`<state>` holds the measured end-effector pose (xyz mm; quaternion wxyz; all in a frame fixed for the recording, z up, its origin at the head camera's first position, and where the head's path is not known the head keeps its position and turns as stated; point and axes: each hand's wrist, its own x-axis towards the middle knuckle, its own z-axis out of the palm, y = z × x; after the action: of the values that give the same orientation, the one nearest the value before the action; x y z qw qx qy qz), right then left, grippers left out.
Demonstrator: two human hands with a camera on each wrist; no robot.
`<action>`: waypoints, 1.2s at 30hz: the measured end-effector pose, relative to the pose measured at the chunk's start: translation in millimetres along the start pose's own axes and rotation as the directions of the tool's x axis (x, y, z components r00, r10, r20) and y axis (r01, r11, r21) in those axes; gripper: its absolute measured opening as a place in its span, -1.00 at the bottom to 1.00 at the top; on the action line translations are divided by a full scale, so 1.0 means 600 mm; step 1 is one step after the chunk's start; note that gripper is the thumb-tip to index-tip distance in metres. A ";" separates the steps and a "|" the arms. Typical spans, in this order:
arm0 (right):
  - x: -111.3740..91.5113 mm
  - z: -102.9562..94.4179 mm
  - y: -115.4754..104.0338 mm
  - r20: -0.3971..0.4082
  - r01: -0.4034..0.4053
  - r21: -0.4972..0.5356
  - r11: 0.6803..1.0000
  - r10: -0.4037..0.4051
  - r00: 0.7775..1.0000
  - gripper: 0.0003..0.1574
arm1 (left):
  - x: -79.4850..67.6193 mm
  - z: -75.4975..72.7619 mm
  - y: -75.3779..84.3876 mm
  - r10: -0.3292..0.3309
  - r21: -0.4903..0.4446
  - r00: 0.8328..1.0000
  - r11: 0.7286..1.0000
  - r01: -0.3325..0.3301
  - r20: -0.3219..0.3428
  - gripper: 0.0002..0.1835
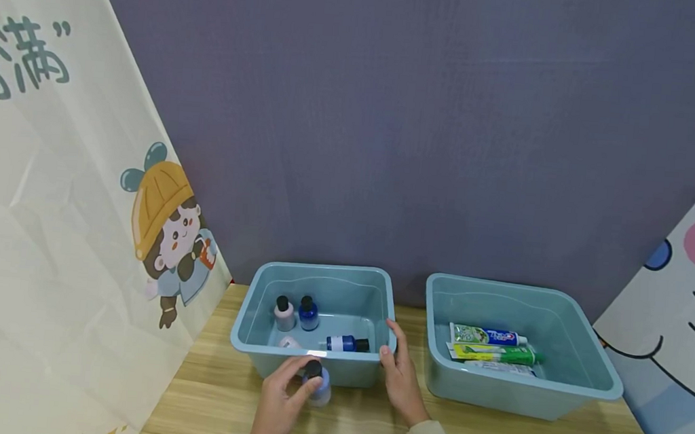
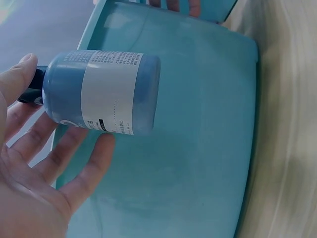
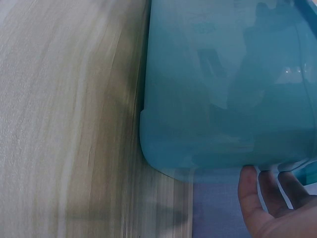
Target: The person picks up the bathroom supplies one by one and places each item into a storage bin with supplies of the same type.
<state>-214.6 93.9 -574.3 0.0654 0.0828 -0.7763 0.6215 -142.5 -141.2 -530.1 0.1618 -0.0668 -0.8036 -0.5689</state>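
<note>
My left hand (image 1: 279, 402) pinches the black cap of a small light blue bottle (image 2: 106, 91) with a white label. In the head view this bottle hangs just in front of the left blue bin (image 1: 335, 373). My right hand (image 1: 401, 379) grips that bin's front right corner, thumb at the rim and fingers along its outer side. Inside stand a pale pink bottle (image 1: 284, 317) and a dark blue bottle (image 1: 308, 316), both black-capped. Another blue bottle (image 1: 342, 343) lies on its side there. A pale item (image 1: 290, 343) is partly hidden by the front rim.
A second blue bin (image 1: 511, 400) stands to the right, holding several toothpaste tubes (image 1: 493, 353). Both bins are on a wooden table (image 1: 198, 396). A dark grey panel (image 1: 390, 145) rises behind, with printed panels on both sides.
</note>
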 end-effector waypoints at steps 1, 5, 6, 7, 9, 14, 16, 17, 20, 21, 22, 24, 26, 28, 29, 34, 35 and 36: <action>0.000 0.000 -0.001 0.001 0.000 0.000 1.000 0.000 1.000 -0.37 | 0.000 -0.001 0.001 0.011 -0.002 1.000 1.000 -0.011 -0.003 -0.68; -0.001 0.000 -0.001 0.001 0.000 -0.001 1.000 0.000 1.000 -0.37 | 0.001 -0.003 0.005 0.040 0.004 0.999 0.999 -0.040 -0.011 -0.68; 0.000 0.000 0.000 0.001 0.000 -0.002 1.000 0.000 1.000 -0.37 | 0.001 -0.004 0.006 0.044 0.004 0.999 0.999 -0.043 -0.012 -0.68; 0.000 0.000 0.000 0.001 0.000 -0.002 1.000 0.000 1.000 -0.37 | 0.002 -0.005 0.007 0.048 0.005 0.999 0.999 -0.048 -0.013 -0.68; 0.001 0.000 0.000 0.004 0.001 0.002 1.000 -0.001 1.000 -0.36 | 0.004 -0.007 0.008 0.045 0.005 0.999 0.999 -0.045 -0.010 -0.68; 0.001 0.000 0.000 0.002 -0.006 0.009 1.000 0.006 1.000 -0.37 | 0.008 -0.010 0.010 0.033 0.010 0.999 0.999 -0.033 -0.004 -0.69; 0.000 0.000 0.000 -0.004 -0.014 0.003 1.000 0.014 1.000 -0.37 | 0.008 -0.011 0.011 0.047 0.015 0.999 0.999 -0.047 -0.008 -0.70; 0.000 0.001 0.000 -0.008 -0.012 -0.002 1.000 0.012 1.000 -0.37 | 0.009 -0.011 0.012 0.059 0.018 0.998 0.998 -0.059 -0.010 -0.70; 0.001 0.002 0.002 -0.015 -0.017 -0.008 1.000 0.017 1.000 -0.37 | 0.009 -0.013 0.014 0.091 0.024 0.996 0.996 -0.091 -0.016 -0.70; 0.002 0.003 0.003 -0.016 -0.017 -0.006 1.000 0.017 1.000 -0.36 | 0.010 -0.014 0.016 0.097 0.027 0.995 0.995 -0.097 -0.017 -0.70; 0.002 0.003 0.004 -0.018 -0.017 -0.002 1.000 0.017 1.000 -0.36 | 0.010 -0.014 0.016 0.102 0.028 0.995 0.994 -0.101 -0.017 -0.70; 0.002 0.004 0.004 -0.017 -0.022 0.005 1.000 0.022 1.000 -0.36 | 0.011 -0.016 0.018 0.101 0.032 0.995 0.994 -0.100 -0.015 -0.69; 0.002 0.004 0.005 -0.016 -0.023 0.011 1.000 0.024 1.000 -0.36 | 0.013 -0.017 0.020 0.100 0.033 0.995 0.994 -0.100 -0.013 -0.69; 0.002 0.004 0.006 -0.019 -0.025 0.012 1.000 0.025 0.999 -0.35 | 0.015 -0.019 0.022 0.107 0.036 0.994 0.994 -0.106 -0.012 -0.70; 0.002 0.004 0.006 -0.019 -0.023 0.008 1.000 0.024 1.000 -0.35 | 0.016 -0.020 0.023 0.111 0.036 0.994 0.993 -0.110 -0.013 -0.69; 0.001 0.003 0.005 -0.022 -0.010 -0.011 1.000 0.010 1.000 -0.35 | 0.023 -0.026 0.030 0.140 0.035 0.990 0.990 -0.139 -0.024 -0.70; 0.001 0.003 0.004 -0.022 -0.011 -0.011 1.000 0.011 1.000 -0.35 | 0.024 -0.028 0.031 0.141 0.034 0.990 0.990 -0.140 -0.024 -0.70; 0.001 0.003 0.004 -0.023 -0.014 -0.009 1.000 0.014 1.000 -0.36 | 0.025 -0.029 0.033 0.143 0.034 0.989 0.989 -0.142 -0.023 -0.70</action>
<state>-215.6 92.6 -576.8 0.0702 0.0701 -0.7788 0.6194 -147.8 -151.9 -502.1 0.2134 -0.1142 -0.8037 -0.5435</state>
